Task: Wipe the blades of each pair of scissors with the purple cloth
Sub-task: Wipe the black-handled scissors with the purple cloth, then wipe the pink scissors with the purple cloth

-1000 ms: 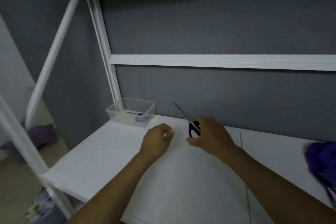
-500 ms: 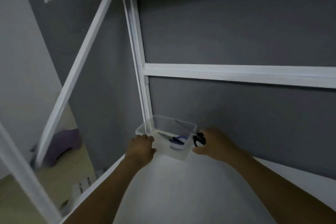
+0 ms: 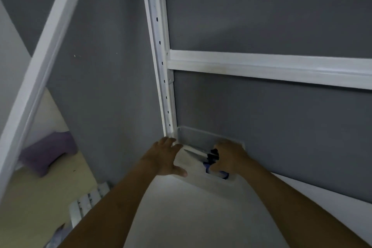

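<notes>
A clear plastic bin stands in the far left corner of the white table. My right hand is inside the bin and grips black-handled scissors, their blades pointing left across the bin. Under them lies a second pair with blue-purple handles. My left hand rests on the bin's left rim with fingers spread and thumb along the front wall. The purple cloth is out of view.
A white perforated metal post rises just behind the bin, with a white crossbar on the grey wall. Off the table's left edge, a purple cushion lies on the floor below.
My right hand has carried the black scissors from above the table down into the bin. My left hand has moved to the bin's rim and spread out. The view has turned left.
</notes>
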